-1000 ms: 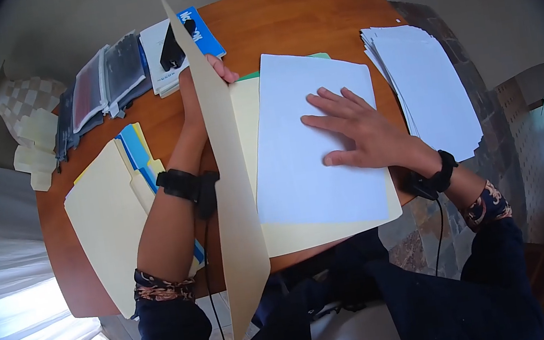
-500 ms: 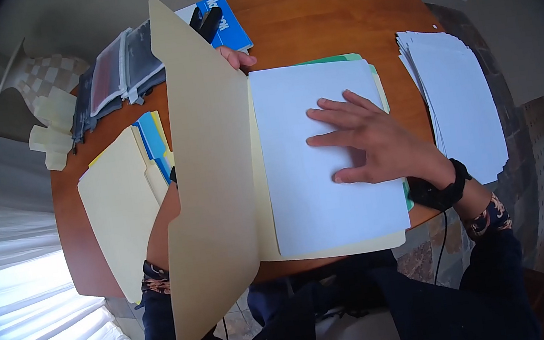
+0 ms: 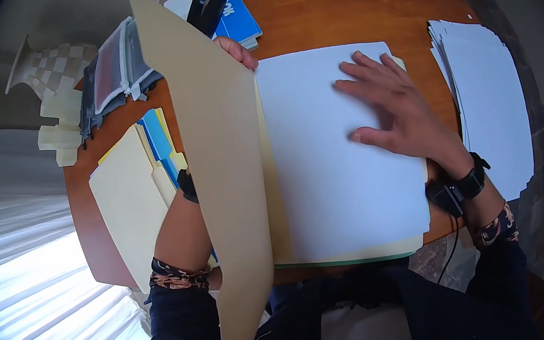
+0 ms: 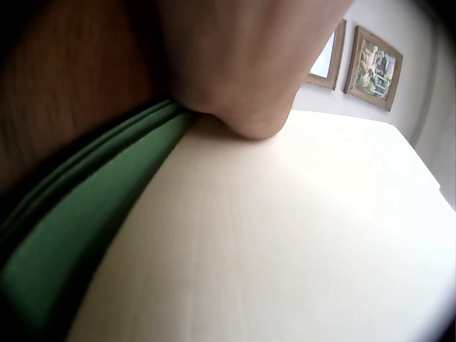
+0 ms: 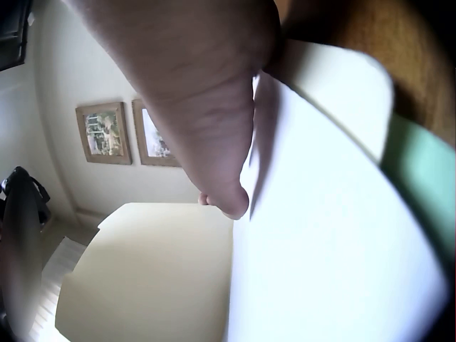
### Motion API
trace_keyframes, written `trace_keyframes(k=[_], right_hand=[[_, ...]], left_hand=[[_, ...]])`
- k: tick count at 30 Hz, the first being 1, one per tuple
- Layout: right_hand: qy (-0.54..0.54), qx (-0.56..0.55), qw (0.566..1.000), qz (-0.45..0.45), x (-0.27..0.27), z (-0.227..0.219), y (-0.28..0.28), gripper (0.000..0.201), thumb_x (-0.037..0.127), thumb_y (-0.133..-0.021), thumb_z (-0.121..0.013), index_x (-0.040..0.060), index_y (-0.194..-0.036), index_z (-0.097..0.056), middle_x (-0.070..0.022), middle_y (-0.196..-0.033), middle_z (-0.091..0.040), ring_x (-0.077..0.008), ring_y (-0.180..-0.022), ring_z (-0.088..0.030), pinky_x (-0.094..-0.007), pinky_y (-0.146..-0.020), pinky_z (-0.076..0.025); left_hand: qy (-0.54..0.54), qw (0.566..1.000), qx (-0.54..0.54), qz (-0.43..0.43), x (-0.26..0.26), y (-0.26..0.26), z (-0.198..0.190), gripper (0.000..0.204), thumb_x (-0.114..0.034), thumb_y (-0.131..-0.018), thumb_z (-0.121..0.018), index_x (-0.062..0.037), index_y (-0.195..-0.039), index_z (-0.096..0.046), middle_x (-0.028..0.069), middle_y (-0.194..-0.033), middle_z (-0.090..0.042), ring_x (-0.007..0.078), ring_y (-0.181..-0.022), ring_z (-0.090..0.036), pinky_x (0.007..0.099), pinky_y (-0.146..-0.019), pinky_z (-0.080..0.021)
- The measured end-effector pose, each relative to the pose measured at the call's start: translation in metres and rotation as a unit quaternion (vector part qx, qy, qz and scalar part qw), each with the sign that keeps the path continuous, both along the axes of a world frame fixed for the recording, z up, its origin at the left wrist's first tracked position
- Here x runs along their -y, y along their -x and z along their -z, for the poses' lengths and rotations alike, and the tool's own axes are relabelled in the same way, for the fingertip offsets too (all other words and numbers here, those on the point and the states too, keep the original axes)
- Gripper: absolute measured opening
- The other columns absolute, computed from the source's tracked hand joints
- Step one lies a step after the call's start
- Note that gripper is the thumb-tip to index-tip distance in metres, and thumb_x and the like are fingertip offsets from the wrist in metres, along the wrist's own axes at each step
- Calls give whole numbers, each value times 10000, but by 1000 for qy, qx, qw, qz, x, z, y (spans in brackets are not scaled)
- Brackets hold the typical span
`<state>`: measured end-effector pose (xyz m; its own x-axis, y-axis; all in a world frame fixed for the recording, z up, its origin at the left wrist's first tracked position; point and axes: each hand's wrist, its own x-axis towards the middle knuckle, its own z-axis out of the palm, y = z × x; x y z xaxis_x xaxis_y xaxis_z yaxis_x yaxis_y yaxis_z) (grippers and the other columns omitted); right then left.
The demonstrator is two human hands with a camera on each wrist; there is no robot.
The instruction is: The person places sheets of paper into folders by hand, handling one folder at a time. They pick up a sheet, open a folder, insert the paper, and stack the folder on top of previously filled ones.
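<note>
A manila folder (image 3: 223, 170) lies spread on the table with its left cover standing up. White paper (image 3: 332, 154) sits against the fold on its right half, and green folders (image 4: 92, 214) show underneath in the left wrist view. My left hand (image 3: 236, 51) is behind the raised cover, mostly hidden; its fingers reach past the top of the fold, right at the paper's upper left corner. Over the paper's right side, my right hand (image 3: 395, 107) has its fingers spread and thumb apart. The right wrist view shows that hand (image 5: 206, 121) along the paper's edge.
More manila and blue folders (image 3: 130, 197) are piled at the left. Behind them are zip pouches (image 3: 115, 70), a blue notebook (image 3: 238, 18) and a black stapler-like object (image 3: 208, 12). A stack of white paper (image 3: 493, 111) stands at the right edge.
My right hand has slid right across the paper, towards its upper right side. The raised cover has shifted its tilt, and my left fingers have stayed near the top of the fold.
</note>
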<state>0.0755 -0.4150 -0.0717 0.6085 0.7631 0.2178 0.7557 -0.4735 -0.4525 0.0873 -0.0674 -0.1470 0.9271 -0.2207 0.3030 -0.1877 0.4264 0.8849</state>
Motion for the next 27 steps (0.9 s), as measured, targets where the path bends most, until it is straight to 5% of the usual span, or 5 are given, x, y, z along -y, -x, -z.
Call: trace_keyframes(k=[2, 4, 15, 27], right_hand=[[20, 2, 1000, 6, 2, 8, -7, 615, 392, -792, -781, 159, -1336, -613, -114, -1471, -506, -307, -1445, -350, -535, -1218, -165], [38, 97, 994, 21, 7, 13, -10, 613, 446, -813, -751, 165, -1340, -611, -103, -1482, -496, -302, -1450, -342, -532, -1220, -158], [69, 139, 988, 9, 4, 20, -4, 649, 550, -806, -729, 260, -1371, -594, -33, -1508, -477, -258, -1460, -336, -544, -1223, -149], [19, 112, 993, 20, -2, 20, 16, 667, 532, -848, -699, 189, -1401, -553, -112, -1495, -478, -300, -1441, -358, -509, -1217, -191]], left_hand=[[3, 1000, -21, 3, -12, -10, -1, 280, -300, -942, -643, -48, -1024, -555, 131, -975, -632, 260, -1039, -596, 422, -1066, -393], [45, 990, 19, 129, -30, -39, 13, 268, -290, -951, -630, -45, -1029, -554, 134, -1000, -635, 268, -1064, -594, 427, -1074, -395], [57, 988, 68, 125, -21, -28, 5, 251, -279, -961, -611, -43, -1029, -558, 135, -1016, -638, 275, -1089, -591, 433, -1074, -400], [54, 985, 87, 136, -19, -26, 2, 234, -267, -972, -591, -41, -1029, -562, 135, -1033, -641, 284, -1115, -587, 439, -1073, -406]])
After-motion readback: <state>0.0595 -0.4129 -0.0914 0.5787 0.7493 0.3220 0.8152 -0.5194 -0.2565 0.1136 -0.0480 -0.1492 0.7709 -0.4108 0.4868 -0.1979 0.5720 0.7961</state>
